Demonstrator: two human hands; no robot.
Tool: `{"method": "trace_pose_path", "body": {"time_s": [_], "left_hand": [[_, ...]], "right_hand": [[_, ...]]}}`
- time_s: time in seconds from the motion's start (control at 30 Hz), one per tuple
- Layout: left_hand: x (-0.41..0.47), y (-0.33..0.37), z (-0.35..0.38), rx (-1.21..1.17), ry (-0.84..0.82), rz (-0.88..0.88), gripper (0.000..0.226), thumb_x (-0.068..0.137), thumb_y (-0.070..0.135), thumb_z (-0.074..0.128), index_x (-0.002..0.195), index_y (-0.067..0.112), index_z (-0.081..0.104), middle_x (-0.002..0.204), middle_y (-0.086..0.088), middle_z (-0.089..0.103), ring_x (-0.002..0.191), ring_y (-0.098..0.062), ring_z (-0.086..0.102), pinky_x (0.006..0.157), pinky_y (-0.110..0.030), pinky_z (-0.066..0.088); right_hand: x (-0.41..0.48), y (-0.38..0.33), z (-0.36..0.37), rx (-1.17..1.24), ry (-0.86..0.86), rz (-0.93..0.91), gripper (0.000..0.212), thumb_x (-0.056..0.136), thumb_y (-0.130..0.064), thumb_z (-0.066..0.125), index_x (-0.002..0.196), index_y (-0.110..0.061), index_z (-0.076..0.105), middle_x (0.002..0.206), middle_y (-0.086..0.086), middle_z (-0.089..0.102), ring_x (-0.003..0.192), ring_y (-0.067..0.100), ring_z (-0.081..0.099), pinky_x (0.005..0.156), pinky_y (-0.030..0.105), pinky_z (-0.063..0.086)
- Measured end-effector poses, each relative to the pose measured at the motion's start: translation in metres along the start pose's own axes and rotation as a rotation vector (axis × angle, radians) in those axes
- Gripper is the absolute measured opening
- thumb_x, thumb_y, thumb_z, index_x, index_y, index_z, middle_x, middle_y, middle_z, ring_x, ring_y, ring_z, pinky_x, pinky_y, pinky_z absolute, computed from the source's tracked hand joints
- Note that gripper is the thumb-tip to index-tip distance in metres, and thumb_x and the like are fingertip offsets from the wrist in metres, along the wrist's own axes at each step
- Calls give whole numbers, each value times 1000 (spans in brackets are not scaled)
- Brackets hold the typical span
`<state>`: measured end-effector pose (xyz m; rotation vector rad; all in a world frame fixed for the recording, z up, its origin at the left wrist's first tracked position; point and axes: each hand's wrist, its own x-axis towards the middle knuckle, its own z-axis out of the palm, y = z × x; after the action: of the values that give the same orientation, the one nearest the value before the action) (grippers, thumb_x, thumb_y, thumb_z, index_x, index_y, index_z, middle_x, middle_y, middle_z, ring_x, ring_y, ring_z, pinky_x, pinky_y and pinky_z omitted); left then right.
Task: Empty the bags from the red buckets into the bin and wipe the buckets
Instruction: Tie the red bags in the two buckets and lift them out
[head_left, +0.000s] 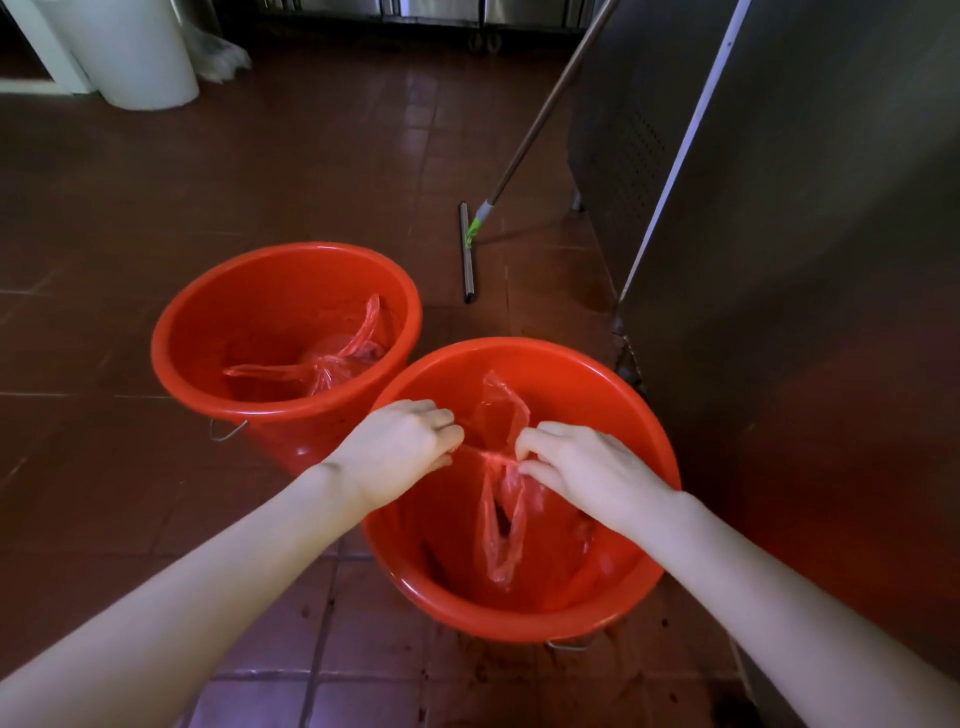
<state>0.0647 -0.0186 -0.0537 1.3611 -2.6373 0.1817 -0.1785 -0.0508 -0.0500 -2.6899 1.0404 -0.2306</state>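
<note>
Tiled floor (156, 182) — left grip (400, 447) and right grip (587, 470) pinch the red bag (501, 525) — its contents unclear

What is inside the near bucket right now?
A red plastic bag, pinched at its top by the left hand and right hand; one handle loop hangs down, another sticks up. The plastic hides the bag's contents and the floor of the near bucket.

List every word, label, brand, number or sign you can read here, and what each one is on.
None: no readable text in this view.
The near bucket and far bucket: plain red, no label showing.
The near bag, pinched by left hand and right hand, and far bag: no print.
The squeegee, steel cabinet, white bin: no markings visible.
</note>
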Motion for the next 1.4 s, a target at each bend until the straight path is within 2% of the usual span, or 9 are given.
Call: {"method": "trace_pose_path", "body": {"time_s": [0.1, 0.27, 0.47, 0.63, 0.9, 1.03, 1.13, 1.33, 1.4], "left_hand": [[-6, -5, -3, 72, 27, -53, 18, 71, 20, 84, 80, 16, 70, 78, -1, 67, 70, -22, 65, 63, -30, 49], [-19, -8, 0, 90, 35, -140, 22, 67, 18, 86, 78, 15, 67, 75, -2, 65, 67, -24, 64, 59, -31, 48], [-6, 7, 7, -28, 129, -120, 20, 84, 16, 72, 103, 14, 68, 89, -3, 65, 79, -23, 61, 69, -35, 51], [-13, -9, 1, 4, 67, -49, 5, 78, 12, 77, 82, 14, 74, 82, -3, 65, 74, -23, 62, 65, -32, 51], [-41, -26, 11, -176, 112, -254, 7, 83, 19, 75, 89, 22, 75, 86, 8, 63, 78, -16, 59, 69, -32, 49], [-41, -37, 11, -404, 217, -422, 10, 78, 17, 79, 83, 26, 77, 88, 13, 67, 83, -6, 63, 77, -25, 48], [-54, -66, 5, -382, 365, -710, 6, 82, 20, 76, 88, 22, 77, 90, 7, 70, 90, -16, 63, 85, -29, 46], [-84, -90, 4, -259, -2, -760, 41, 83, 19, 73, 124, 20, 65, 114, -3, 62, 103, -30, 61, 87, -43, 51], [-83, -90, 4, -232, 7, -758, 43, 83, 13, 72, 124, 19, 64, 112, -4, 62, 101, -31, 61, 84, -44, 51]], "right_hand": [[-12, 11, 0, 5, -16, 103, 8, 94, -36, 56, 92, -29, 53, 91, -10, 57, 80, 12, 59, 68, 36, 51], [-31, 34, -5, -61, -83, 250, 9, 93, -34, 57, 88, -27, 56, 89, -12, 57, 82, 13, 61, 69, 31, 49], [-21, 24, -10, -229, -27, 130, 19, 93, -44, 54, 108, -37, 63, 97, -14, 61, 84, 11, 63, 64, 22, 39], [-13, 17, -11, -220, -76, 83, 19, 93, -44, 54, 102, -35, 69, 93, -14, 60, 85, 9, 61, 66, 21, 39], [-26, 34, -7, -176, -75, 254, 15, 92, -44, 55, 95, -35, 67, 95, -17, 63, 86, 7, 63, 63, 23, 40], [-16, 29, 5, -172, -67, 301, 17, 91, -45, 56, 99, -36, 69, 97, -15, 58, 88, 11, 63, 69, 25, 46], [-4, 26, 15, -89, -44, 324, 24, 86, -50, 62, 107, -40, 65, 105, -17, 50, 101, 10, 55, 83, 26, 44], [19, -4, 43, -102, -100, 219, 62, 82, -58, 60, 139, -42, 42, 137, -20, 45, 131, 14, 39, 116, 55, 9], [29, -11, 55, -164, -163, 238, 67, 85, -52, 60, 145, -40, 31, 143, -14, 42, 131, 18, 41, 116, 52, 14]]}}
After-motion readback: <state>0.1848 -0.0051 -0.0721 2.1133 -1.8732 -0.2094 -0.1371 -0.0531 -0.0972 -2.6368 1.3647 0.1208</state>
